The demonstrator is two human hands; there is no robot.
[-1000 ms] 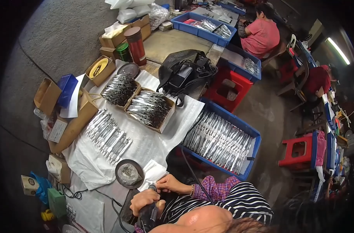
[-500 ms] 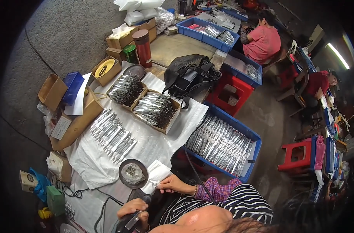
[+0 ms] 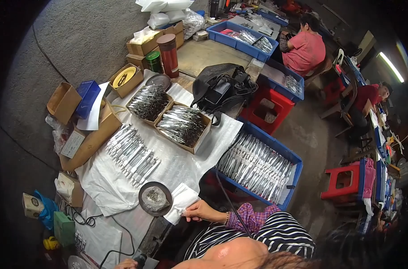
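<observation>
My right hand [image 3: 197,210], in a purple plaid sleeve, is closed in a pinch at the edge of a crumpled white cloth or paper [image 3: 184,197]; what is between the fingertips is too small to make out. Beside it, a dark round dish [image 3: 167,192] holds a clear plastic bag of tiny metal parts [image 3: 154,199]. Only part of my left hand [image 3: 126,264] shows at the lower edge, against a dark hand tool [image 3: 141,259], apparently corded, with its fingers around it. A row of slim silver metal tools [image 3: 133,154] lies on the white sheet [image 3: 177,168] beyond.
Two cardboard boxes [image 3: 192,150] hold upright silver tools behind the row. A blue crate [image 3: 298,172] packed with more stands at the right, below a black bag [image 3: 219,85]. A black cable [image 3: 132,237] crosses the near left. Two people sit farther back, near red stools [image 3: 269,110].
My left hand has moved down and left with the dark tool, away from my right hand, and is now mostly out of view. The right hand has barely moved.
</observation>
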